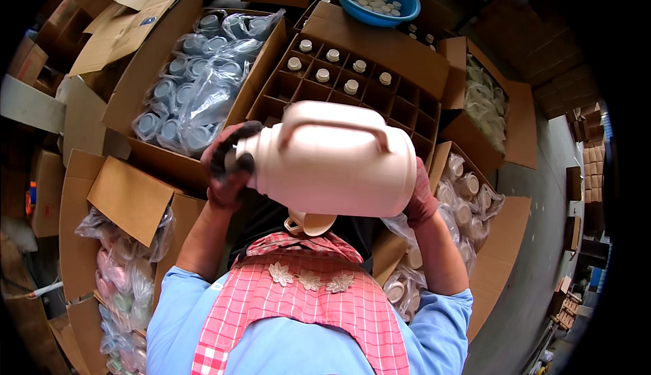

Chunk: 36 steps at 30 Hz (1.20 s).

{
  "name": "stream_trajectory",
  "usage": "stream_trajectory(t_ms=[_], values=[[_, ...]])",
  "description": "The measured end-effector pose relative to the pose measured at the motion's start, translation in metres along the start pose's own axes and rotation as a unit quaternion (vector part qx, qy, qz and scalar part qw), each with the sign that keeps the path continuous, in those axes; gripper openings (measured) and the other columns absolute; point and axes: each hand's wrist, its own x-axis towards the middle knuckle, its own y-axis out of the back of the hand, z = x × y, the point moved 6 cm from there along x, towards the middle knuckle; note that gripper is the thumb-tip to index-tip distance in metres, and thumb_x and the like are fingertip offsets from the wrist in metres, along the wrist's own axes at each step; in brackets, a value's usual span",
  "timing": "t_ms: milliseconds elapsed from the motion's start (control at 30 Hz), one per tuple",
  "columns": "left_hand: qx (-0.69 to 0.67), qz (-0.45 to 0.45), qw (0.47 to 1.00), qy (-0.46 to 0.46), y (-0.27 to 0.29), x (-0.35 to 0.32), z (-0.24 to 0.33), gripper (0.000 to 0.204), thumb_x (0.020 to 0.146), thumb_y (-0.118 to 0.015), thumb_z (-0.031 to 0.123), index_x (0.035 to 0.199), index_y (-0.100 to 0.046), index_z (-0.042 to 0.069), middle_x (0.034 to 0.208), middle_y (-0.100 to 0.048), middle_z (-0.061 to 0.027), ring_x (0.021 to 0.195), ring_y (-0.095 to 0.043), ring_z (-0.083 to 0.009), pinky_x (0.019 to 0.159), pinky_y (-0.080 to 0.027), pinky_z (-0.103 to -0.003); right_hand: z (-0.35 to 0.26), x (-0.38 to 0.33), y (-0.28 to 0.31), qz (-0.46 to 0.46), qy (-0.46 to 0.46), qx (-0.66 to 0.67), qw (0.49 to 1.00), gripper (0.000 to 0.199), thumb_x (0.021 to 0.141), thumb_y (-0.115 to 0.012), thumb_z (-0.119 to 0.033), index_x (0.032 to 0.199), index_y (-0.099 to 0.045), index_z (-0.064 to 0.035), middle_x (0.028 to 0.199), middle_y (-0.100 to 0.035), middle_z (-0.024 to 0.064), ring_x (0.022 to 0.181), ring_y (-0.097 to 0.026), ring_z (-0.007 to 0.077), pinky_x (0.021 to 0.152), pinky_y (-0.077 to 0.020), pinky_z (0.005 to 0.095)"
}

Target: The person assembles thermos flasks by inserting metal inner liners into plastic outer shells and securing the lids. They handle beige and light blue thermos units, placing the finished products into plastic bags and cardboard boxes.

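Pink jug [332, 171] sideways; left hand [229, 163] gripping neck end, right hand [422, 197] grasping base end.

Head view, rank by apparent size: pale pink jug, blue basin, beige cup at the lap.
1. Pale pink jug (nearness enlarges it)
2. Blue basin
3. Beige cup, partly hidden by the jug

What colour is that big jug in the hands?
The big jug is pale pink, best seen in the head view.

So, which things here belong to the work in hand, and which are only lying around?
Likely in the work:
pink jug, held
beige cup at the lap
divided box
blue basin of white caps

Seemingly lying around:
stacked boxes, far right
orange-and-blue thing, left
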Motion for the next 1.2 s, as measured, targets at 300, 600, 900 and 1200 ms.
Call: stream_trajectory(t_ms=[300,600,900,1200], values=[[-0.061,0.032,0.997,-0.035,-0.009,-0.022,-0.042,0.052,0.082,-0.062,0.03,0.118,-0.05,-0.005,0.112,-0.06,-0.0149,0.105,-0.057,-0.0234,0.093,-0.044,-0.034,-0.088,-0.019,-0.02,0.094,0.335,-0.399,0.848,0.032,0.069,-0.062,-0.003,0.101,-0.062,-0.0029,0.098,-0.062,0.0173,0.081,-0.063,0.0323,0.072,-0.0502,0.0352],[0.095,-0.089,0.983,-0.131,-0.045,-0.025,-0.021,0.051,0.081,-0.066,0.019,0.12,-0.043,-0.005,0.116,-0.058,-0.0166,0.103,-0.059,-0.0268,0.092,-0.046,-0.035,-0.094,-0.038,-0.02,0.036,0.397,-0.501,0.768,0.031,0.059,-0.063,-0.011,0.089,-0.061,-0.0032,0.078,-0.059,0.0131,0.064,-0.058,0.0319,0.059,-0.0472,0.0347],[-0.168,0.028,0.985,0.024,-0.038,-0.015,-0.03,0.049,0.081,-0.058,0.028,0.115,-0.049,-0.007,0.109,-0.061,-0.0147,0.096,-0.061,-0.0222,0.086,-0.048,-0.033,-0.028,-0.028,0.037,0.119,0.25,-0.333,0.901,0.023,0.074,-0.065,-0.011,0.095,-0.065,-0.0005,0.09,-0.063,0.0053,0.078,-0.06,0.0193,0.074,-0.0477,0.0285],[-0.348,-0.082,0.899,0.252,-0.1,-0.036,-0.014,0.07,0.076,-0.07,0.038,0.126,-0.046,-0.004,0.121,-0.055,-0.0125,0.11,-0.052,-0.0184,0.097,-0.039,-0.031,-0.042,-0.092,0.119,0.138,0.099,-0.328,0.929,0.04,0.091,-0.046,-0.029,0.124,-0.045,-0.0054,0.116,-0.056,0.0128,0.106,-0.055,0.0244,0.092,-0.045,0.0403]])
